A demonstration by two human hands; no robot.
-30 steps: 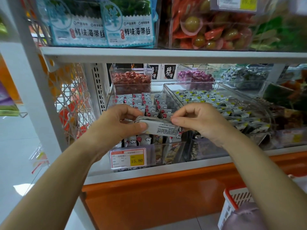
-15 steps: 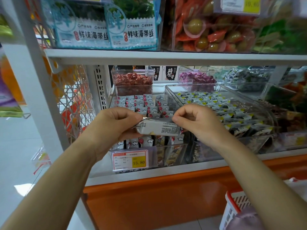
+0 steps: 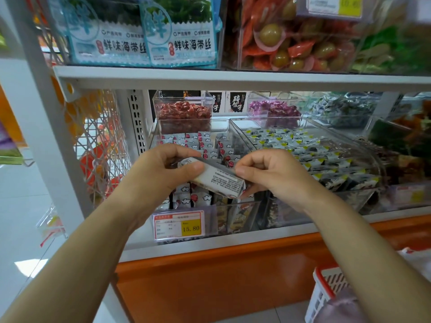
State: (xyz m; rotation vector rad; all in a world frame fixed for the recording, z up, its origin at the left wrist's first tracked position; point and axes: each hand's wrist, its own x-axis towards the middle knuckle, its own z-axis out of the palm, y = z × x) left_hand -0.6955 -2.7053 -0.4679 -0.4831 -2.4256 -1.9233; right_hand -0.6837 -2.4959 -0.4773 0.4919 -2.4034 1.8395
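Both ends are pinched: my left grip (image 3: 161, 173) curls narrow round the packet (image 3: 219, 183) at its left end, and my right grip (image 3: 268, 176) nips the right end. The packet hangs tilted, print toward me, just in front of the near bin (image 3: 214, 220). I judge I am reading the label. Next, one grip must let go so the other can carry it to the basket (image 3: 321, 283) or back to the bin.
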